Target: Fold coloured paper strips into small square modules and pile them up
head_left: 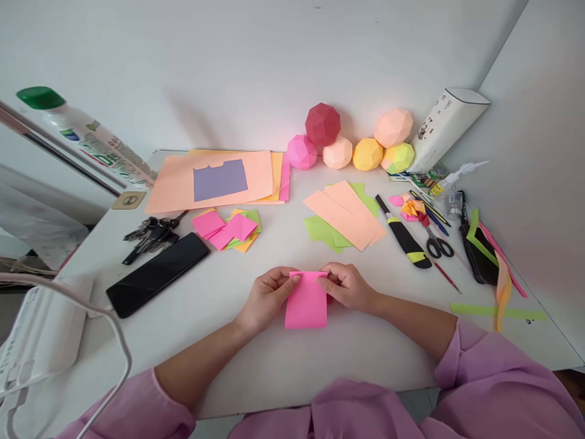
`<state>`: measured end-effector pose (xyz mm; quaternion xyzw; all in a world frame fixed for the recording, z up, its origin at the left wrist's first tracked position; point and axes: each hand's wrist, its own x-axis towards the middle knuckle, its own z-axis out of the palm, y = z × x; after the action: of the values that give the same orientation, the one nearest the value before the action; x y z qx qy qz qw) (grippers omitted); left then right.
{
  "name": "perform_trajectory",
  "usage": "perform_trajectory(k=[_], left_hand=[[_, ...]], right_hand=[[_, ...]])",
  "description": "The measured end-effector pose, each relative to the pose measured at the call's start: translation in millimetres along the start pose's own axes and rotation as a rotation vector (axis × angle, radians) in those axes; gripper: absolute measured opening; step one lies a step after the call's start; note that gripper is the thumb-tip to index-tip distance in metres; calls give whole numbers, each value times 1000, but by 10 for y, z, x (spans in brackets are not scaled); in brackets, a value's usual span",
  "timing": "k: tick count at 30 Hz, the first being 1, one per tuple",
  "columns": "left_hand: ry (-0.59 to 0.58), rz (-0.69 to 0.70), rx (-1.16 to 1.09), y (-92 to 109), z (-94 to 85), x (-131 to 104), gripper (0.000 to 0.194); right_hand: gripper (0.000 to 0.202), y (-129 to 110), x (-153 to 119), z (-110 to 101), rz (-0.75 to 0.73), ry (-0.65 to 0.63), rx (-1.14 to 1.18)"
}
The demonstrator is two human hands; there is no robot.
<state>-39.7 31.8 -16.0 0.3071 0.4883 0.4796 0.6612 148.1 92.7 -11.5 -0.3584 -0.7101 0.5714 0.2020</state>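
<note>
A bright pink sheet of paper (306,305) is held up between my two hands, close to the table's front edge. My left hand (271,297) pinches its upper left corner between thumb and fingers. At the upper right corner, my right hand (348,286) grips it the same way. The top edge looks narrowly folded over, and the lower part hangs toward me. Beyond my left hand lies a pile of small pink, green and orange paper squares (241,226). Straight ahead are peach paper strips (350,213) on top of green paper pieces (320,229).
Faceted paper balls (322,124) stand along the wall. Large paper sheets (171,183), keys (153,235) and a phone (158,274) lie left, near a tall bottle (98,137). A utility knife (403,235), scissors (439,245) and a glue bottle (441,188) are right. A cable (119,329) crosses lower left.
</note>
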Motion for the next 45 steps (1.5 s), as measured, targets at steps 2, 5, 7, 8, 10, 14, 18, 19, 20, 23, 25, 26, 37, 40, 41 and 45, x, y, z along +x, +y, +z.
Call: perform_trajectory(k=[2,5,7,8,10,14,18,19,20,23,25,26,37,40,41,45], left_hand=[[2,1,-2,7,6,-4,22],[9,-6,2,13,13,-10,23],[15,-9,4,11,11,-9,23],[16,-8,5,7,8,-6,22],[14,-3,4,-1,2,-1,22],[16,-7,7,-11,-3,-3,23],[21,-14,13,-16,-5,-10,23],[22,-12,15,-18,-6,-9,23],[23,-10,17,-19,-7,-7,23],[29,-7,24,-20,-6,-4,24],[35,-10,30,-18,-5,-4,25],[37,-11,31,-18,-4,-5,26],[34,-6,11,-17,-1,-4,24],[33,-9,9,-8,4,-6,23],[34,-12,9,-5,7,-8,23],[37,-17,5,1,15,-17,23]], right_hand=[[24,-2,-2,2,6,-4,6],[23,4,-4,5,13,-5,22],[23,9,-6,7,12,-6,30],[23,10,-6,7,11,-8,31],[23,10,-4,6,9,-12,32],[23,6,1,3,-4,-10,23],[22,9,3,2,-8,-5,21],[21,9,3,3,-6,-5,22],[21,9,2,3,-4,-5,24],[20,3,1,5,-4,-5,32],[19,-2,0,6,-6,-6,34],[19,-4,1,6,-6,-5,34],[19,28,2,9,-3,-10,26],[20,20,-3,10,-2,-8,22],[20,14,-3,10,-4,-6,21],[21,-2,0,6,-11,-4,24]])
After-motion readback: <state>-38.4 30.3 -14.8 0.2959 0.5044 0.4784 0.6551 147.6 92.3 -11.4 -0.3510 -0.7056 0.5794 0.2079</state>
